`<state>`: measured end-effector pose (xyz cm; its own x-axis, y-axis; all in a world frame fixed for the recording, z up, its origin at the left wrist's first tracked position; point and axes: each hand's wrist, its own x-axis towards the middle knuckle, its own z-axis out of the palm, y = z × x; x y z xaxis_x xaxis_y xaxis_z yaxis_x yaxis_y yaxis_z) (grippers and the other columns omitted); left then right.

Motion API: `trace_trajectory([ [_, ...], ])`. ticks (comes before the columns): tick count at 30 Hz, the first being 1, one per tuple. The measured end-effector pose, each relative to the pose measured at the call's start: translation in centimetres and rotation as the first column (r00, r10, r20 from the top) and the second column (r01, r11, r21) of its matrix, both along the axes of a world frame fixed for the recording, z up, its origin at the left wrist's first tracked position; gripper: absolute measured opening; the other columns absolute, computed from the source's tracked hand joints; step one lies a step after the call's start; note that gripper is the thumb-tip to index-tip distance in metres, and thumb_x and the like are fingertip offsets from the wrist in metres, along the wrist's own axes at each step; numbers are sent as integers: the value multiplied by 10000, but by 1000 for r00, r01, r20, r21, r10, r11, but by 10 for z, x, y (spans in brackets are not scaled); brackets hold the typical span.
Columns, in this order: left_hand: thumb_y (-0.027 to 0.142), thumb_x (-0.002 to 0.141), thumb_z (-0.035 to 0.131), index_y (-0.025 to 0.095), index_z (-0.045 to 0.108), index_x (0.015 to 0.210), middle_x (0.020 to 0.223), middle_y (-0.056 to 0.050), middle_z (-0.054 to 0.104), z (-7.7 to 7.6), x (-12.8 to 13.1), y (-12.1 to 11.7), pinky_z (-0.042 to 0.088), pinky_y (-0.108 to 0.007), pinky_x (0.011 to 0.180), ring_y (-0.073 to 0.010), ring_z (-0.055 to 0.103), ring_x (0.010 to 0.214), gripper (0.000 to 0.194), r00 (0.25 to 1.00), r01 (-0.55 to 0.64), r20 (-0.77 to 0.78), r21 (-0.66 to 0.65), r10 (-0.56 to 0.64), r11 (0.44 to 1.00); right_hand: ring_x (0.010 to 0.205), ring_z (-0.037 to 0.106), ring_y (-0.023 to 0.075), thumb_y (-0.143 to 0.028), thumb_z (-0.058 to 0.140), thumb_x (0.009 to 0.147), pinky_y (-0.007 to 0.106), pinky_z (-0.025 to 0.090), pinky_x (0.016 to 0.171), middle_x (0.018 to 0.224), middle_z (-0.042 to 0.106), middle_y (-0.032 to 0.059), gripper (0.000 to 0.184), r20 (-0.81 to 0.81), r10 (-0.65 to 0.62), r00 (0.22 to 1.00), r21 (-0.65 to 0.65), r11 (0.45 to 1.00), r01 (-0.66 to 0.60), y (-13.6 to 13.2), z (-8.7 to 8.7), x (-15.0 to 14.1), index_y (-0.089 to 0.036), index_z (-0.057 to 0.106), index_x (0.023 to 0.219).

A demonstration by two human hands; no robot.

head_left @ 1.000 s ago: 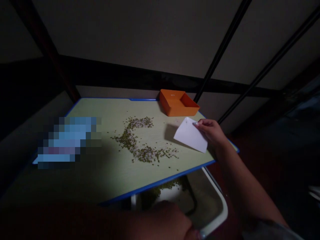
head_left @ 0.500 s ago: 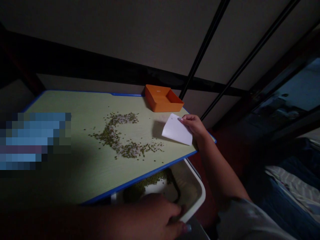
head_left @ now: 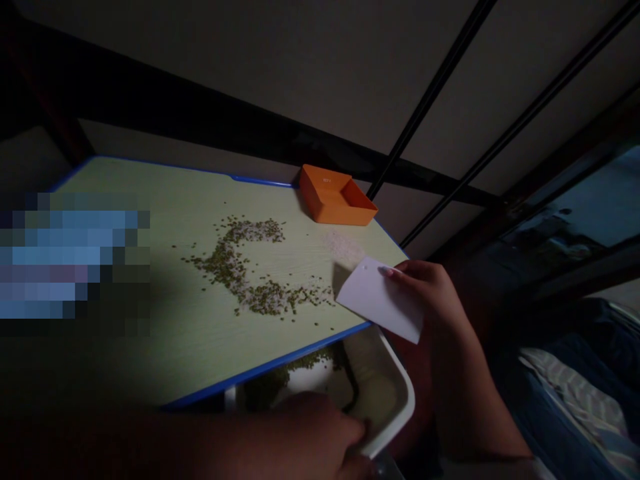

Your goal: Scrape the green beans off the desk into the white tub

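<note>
My right hand (head_left: 425, 283) is closed on a white card (head_left: 383, 297), thumb on top, near the table's right front edge. The card tilts over the edge, its left corner close to the scattered grains. Green beans mixed with white grains (head_left: 265, 297) lie in a C-shaped spread on the pale table (head_left: 165, 220). A separate patch of white grains (head_left: 343, 245) lies behind the card. Below the front edge, my left hand (head_left: 333, 437) grips the rim of a white plastic bin (head_left: 400, 420), its fingertips dim. Green beans (head_left: 270, 383) are inside the bin.
An orange open box (head_left: 340, 200) stands at the table's back right corner. A blurred-out blue patch (head_left: 75, 253) covers the left side. Behind the table rises a panelled wall (head_left: 280, 67). Dark blue and striped fabric (head_left: 575, 387) is at the right.
My right hand has moved the card right and toward me, past the table's front edge. The white grain patch behind it shows more fully. My left hand stays at the bin.
</note>
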<state>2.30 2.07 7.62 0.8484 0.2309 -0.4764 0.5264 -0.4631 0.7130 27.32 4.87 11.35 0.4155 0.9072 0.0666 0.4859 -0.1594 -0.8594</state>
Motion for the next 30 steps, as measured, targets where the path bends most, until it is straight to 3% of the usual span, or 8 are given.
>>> trace_trajectory([
  [4, 492, 851, 435, 252, 668, 1060, 1006, -138, 720, 3, 0, 1, 491, -451, 773, -290, 665, 908, 395, 1000, 16, 9, -2, -16, 1000, 481, 465, 94, -562, 784, 609, 216, 293, 424, 582, 594, 9, 447, 44, -16, 999, -26, 1000, 17, 2, -2, -4, -136, 670, 682],
  [9, 486, 871, 416, 251, 663, 1053, 1012, -141, 718, 7, 2, 2, 498, -476, 796, -295, 671, 916, 386, 1000, 15, 20, -12, -15, 1000, 453, 476, 96, -564, 776, 630, 222, 301, 418, 579, 595, 5, 434, -53, 43, 998, -78, 996, -47, 0, -4, -5, -154, 652, 696],
  [17, 576, 860, 365, 264, 664, 1013, 1017, -133, 714, -2, 1, 2, 497, -498, 801, -311, 667, 938, 458, 999, -8, 32, -24, 9, 1000, 469, 488, 97, -542, 790, 633, 218, 310, 428, 596, 606, 9, 422, -33, 51, 998, -52, 997, -52, -7, 1, -8, -149, 660, 715],
  [30, 565, 876, 337, 232, 653, 974, 935, -114, 711, 1, 1, 4, 477, -412, 727, -257, 658, 840, 469, 996, 30, 85, 27, -33, 999, 526, 493, 93, -455, 731, 712, 218, 320, 456, 626, 615, 21, 316, 7, 205, 979, -49, 978, -204, -1, 2, -29, -151, 647, 699],
])
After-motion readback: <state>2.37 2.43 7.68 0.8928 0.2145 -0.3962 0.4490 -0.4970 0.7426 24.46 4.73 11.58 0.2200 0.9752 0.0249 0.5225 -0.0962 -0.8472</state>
